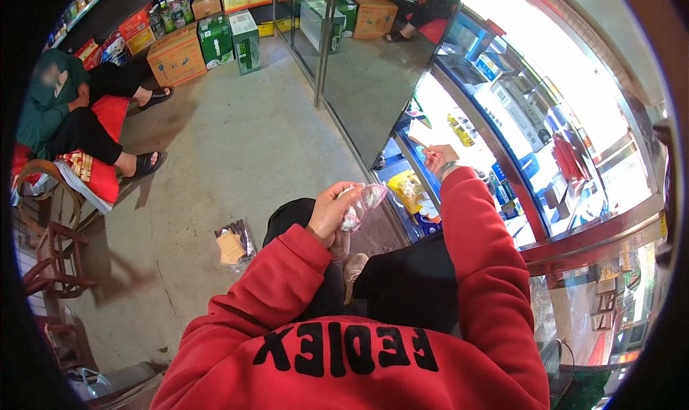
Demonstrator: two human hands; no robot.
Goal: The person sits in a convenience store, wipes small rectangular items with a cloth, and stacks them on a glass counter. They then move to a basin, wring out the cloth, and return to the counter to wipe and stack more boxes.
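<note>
My left hand grips a crumpled white and pink cloth above my knees. Out to the right, my right hand reaches to the opening of a lit glass display case, its thumb and fingers closed on a thin stick-like handle. A flat pale piece lies just beyond the fingertips; whether it joins the handle cannot be told. Inside the case, near that hand, are a yellow packet and several small boxes.
Glass sliding doors border the case. A clear bag with dark sticks and tan pieces lies on the concrete floor. Cardboard cartons and bottles line the far wall. A person sits at the left, near a wooden stool.
</note>
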